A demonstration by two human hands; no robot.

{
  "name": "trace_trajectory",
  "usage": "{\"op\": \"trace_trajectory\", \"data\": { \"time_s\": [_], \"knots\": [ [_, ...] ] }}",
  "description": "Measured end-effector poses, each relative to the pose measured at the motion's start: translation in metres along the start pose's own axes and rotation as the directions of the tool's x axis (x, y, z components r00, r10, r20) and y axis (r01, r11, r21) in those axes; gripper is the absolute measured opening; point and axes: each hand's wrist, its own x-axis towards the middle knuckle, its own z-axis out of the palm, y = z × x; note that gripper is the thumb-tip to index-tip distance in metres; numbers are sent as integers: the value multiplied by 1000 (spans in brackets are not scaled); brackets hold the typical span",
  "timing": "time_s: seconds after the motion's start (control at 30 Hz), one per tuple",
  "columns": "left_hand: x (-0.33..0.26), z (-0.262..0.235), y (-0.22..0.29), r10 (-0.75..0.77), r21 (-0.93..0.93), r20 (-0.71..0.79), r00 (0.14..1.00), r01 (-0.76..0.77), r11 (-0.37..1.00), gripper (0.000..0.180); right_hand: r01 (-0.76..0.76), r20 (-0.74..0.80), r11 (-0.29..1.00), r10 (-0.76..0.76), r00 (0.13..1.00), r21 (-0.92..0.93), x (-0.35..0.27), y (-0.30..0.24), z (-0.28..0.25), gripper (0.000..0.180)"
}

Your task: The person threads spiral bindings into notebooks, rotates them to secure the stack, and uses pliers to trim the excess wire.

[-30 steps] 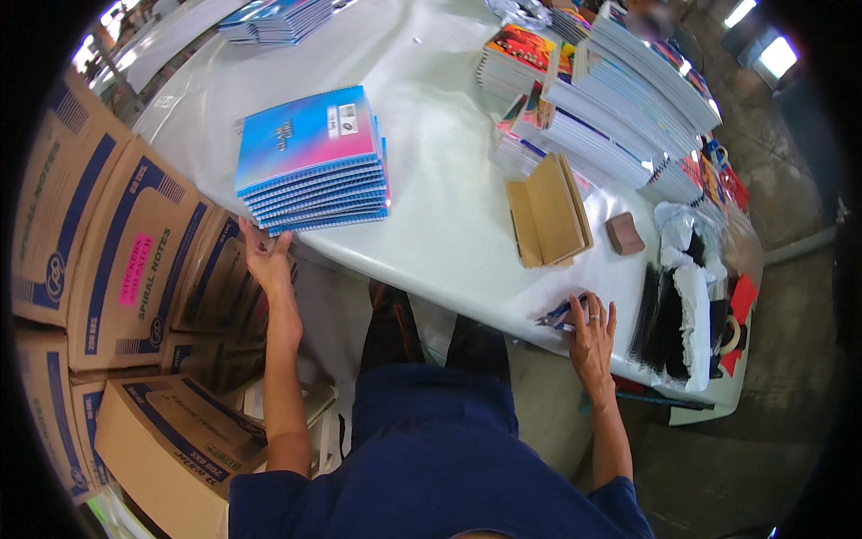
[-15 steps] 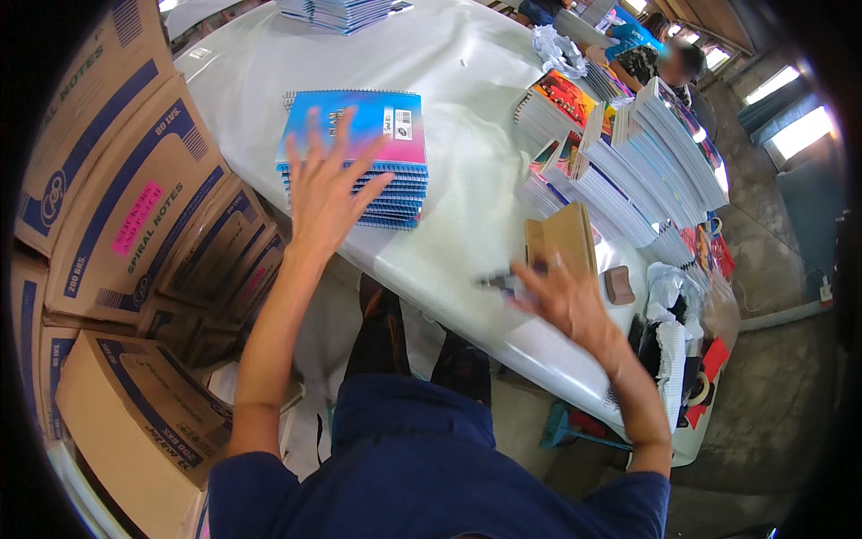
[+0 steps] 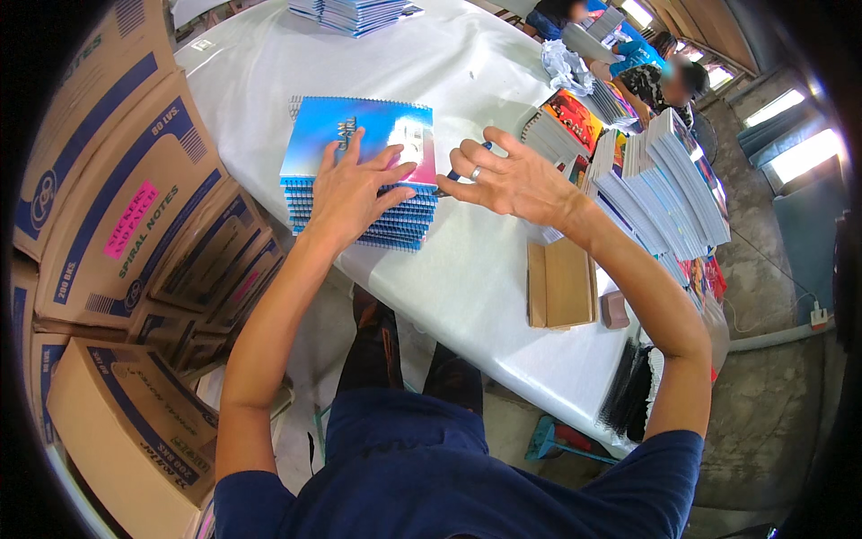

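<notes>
A stack of spiral notebooks (image 3: 314, 135) with blue and pink covers sits near the table's front left edge, wire coils showing along its near side. My left hand (image 3: 355, 193) lies on the top cover with fingers stretched out and apart. At the stack's right side, my right hand (image 3: 516, 180), with a ring on one finger, is closed round a slim dark tool (image 3: 455, 177). The tool is mostly hidden by the fingers, and its tip is close to the right end of the coils. I cannot make out its exact kind.
On the white-covered table (image 3: 485, 296) stand an open cardboard piece (image 3: 562, 283), a small brown block (image 3: 615, 310) and tall notebook stacks (image 3: 664, 184). More notebooks (image 3: 350, 13) lie at the far edge. Cartons (image 3: 135, 207) crowd the left. People (image 3: 660, 85) sit at the far right.
My right hand has moved from beside the cardboard piece up and left to the stack's right edge, carrying the dark tool. My left hand stays on the notebooks.
</notes>
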Motion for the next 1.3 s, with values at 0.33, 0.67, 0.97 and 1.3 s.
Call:
{"op": "trace_trajectory", "data": {
  "time_s": [0.33, 0.67, 0.97, 1.3],
  "knots": [
    [3, 0, -2, 9, 13, -22, 1000, -9, 1000, 42, -380, 340, 919, 327, 882, 102, 14, -31, -25, 28],
    [-1, 1, -1, -5, 19, -1, 1000, 5, 1000, 44, -15, 9, 997, 14, 1000, 76, -11, -12, 7, 39],
    [1, 0, 0, 3, -6, 3, 1000, -3, 1000, 43, 19, -34, 999, -17, 999, 48, -9, -11, 5, 42],
    [-1, -3, 0, -9, -10, 51, 999, 10, 1000, 58, -268, 40, 959, 265, 963, 88, 0, -33, -19, 29]
  ]
}}
